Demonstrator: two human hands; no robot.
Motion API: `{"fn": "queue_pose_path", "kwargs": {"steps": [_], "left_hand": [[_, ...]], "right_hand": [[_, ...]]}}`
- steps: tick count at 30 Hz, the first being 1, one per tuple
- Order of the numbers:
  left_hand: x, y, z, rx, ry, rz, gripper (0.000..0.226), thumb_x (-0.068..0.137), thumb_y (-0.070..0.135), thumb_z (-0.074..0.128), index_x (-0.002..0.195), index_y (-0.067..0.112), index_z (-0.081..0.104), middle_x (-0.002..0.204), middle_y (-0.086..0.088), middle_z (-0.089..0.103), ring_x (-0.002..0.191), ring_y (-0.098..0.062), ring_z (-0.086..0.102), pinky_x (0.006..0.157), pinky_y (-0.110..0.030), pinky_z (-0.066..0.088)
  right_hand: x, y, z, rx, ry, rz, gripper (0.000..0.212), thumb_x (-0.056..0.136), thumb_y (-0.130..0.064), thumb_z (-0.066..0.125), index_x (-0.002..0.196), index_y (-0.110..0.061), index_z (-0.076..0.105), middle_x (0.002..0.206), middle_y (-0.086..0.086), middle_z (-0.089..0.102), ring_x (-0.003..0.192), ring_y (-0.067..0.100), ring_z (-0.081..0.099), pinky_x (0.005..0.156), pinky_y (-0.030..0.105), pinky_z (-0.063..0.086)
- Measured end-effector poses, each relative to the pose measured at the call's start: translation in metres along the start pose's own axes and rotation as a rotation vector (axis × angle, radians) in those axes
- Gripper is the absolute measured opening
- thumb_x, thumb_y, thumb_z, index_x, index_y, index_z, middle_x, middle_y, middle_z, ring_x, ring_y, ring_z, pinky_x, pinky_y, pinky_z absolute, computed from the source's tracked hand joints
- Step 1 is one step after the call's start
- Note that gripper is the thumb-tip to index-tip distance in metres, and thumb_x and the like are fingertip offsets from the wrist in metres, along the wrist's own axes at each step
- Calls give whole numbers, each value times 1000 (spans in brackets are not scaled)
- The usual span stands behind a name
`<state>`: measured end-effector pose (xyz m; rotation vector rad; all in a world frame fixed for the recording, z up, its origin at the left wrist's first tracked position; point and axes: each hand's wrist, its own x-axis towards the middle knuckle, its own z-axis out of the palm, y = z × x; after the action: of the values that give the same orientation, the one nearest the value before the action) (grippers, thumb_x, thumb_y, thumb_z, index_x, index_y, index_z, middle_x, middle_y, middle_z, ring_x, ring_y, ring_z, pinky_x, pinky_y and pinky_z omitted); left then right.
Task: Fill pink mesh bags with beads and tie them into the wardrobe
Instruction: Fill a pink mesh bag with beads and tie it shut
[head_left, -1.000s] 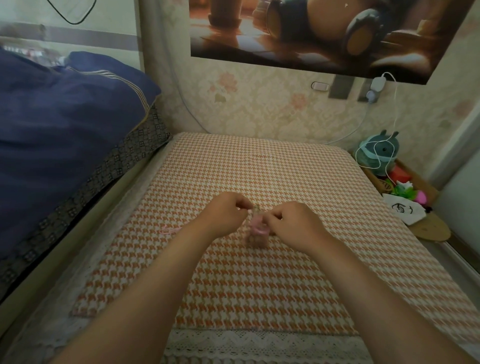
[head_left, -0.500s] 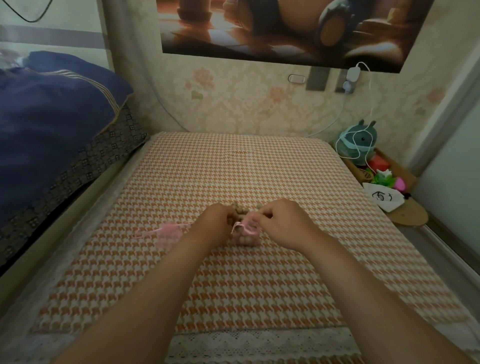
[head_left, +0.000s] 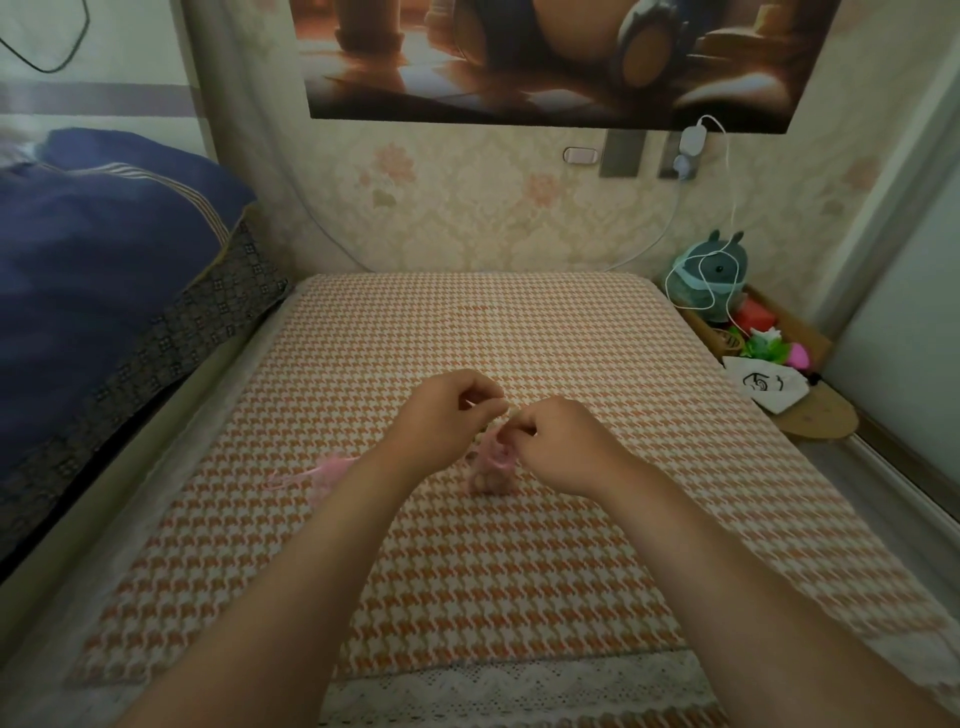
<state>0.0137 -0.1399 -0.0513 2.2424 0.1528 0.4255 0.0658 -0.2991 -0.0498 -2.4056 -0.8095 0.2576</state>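
Observation:
A small pink mesh bag (head_left: 491, 462) filled with brownish beads rests on the orange houndstooth mat (head_left: 467, 571). My right hand (head_left: 563, 444) pinches the gathered top of the bag. My left hand (head_left: 444, 421) sits just left of it, fingers closed on a thin pink drawstring that runs toward the bag. A second pink mesh bag (head_left: 322, 470) lies flat on the mat further left, partly hidden by my left forearm.
A dark blue quilt (head_left: 104, 291) is piled on the bed at left. A teal plush toy (head_left: 711, 280), a white cable and a wooden tray (head_left: 810, 332) of small items stand at the right, beside a white printed pouch (head_left: 769, 387). A poster hangs on the wall behind.
My left hand has lifted and drawn the string up and away from the bag's top. The bag stays on the mat under my right hand. The camera has shifted slightly.

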Motion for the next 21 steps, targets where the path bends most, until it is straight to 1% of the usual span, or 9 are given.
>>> {"fn": "queue_pose_path", "kwargs": {"steps": [5,8,10,13,15,16,18,20,21], "left_hand": [[-13,7,3,65,-100,7,4,91,28,69,87,29,69,86,14,67,74,5,64,60,-8,46],[-14,2,3,162,-112,-4,9,90,30,69,96,25,72,93,13,64,79,2,61,70,-17,49],[-14,-1,2,187,-118,-22,14,90,33,69,101,27,73,99,13,65,86,-4,61,78,-26,52],[-13,-3,1,157,-155,-40,20,92,34,65,110,27,71,105,15,68,91,-3,62,76,-21,48],[-13,-4,-2,130,-185,-55,24,93,32,63,115,26,70,108,14,69,96,-3,62,79,-19,48],[-13,-6,-3,112,-207,-62,30,90,33,66,120,25,67,112,12,68,101,-4,62,84,-21,50],[-16,-7,-3,65,-270,-62,62,79,35,77,134,26,52,117,9,66,107,-7,62,91,-29,53],[-21,-10,1,25,-324,-55,91,70,32,85,144,28,32,111,10,66,101,-9,64,87,-30,55],[-22,-12,3,35,-338,-57,96,69,30,86,145,29,27,109,11,65,98,-9,64,84,-30,54]], "right_hand": [[-2,0,-5,0,-17,20,29,97,-23,53,74,-20,72,68,6,68,56,19,53,55,35,41],[-3,2,-5,0,-11,13,31,97,-23,53,74,-26,74,69,4,72,52,16,53,54,34,42],[-1,3,-5,-19,-10,0,31,97,-23,53,78,-29,76,81,3,77,46,12,50,53,33,44],[0,6,-4,-35,-12,-8,28,97,-25,54,83,-31,78,114,5,76,36,3,42,53,34,48],[-1,4,-6,-37,-10,-13,26,97,-25,54,90,-31,79,117,5,76,42,4,50,57,36,54],[-2,3,-7,-40,-11,-14,26,96,-24,54,93,-30,80,114,5,76,50,7,59,62,37,57],[-4,-1,-8,-27,-28,-14,29,93,-19,55,98,-31,80,105,2,78,63,16,67,70,45,62],[-5,-3,-8,34,-53,-27,36,88,-15,56,92,-42,79,95,-3,79,70,24,71,73,49,62],[-5,-5,-7,69,-57,-34,40,86,-14,56,84,-49,77,92,-5,79,73,26,72,73,49,62]]}}
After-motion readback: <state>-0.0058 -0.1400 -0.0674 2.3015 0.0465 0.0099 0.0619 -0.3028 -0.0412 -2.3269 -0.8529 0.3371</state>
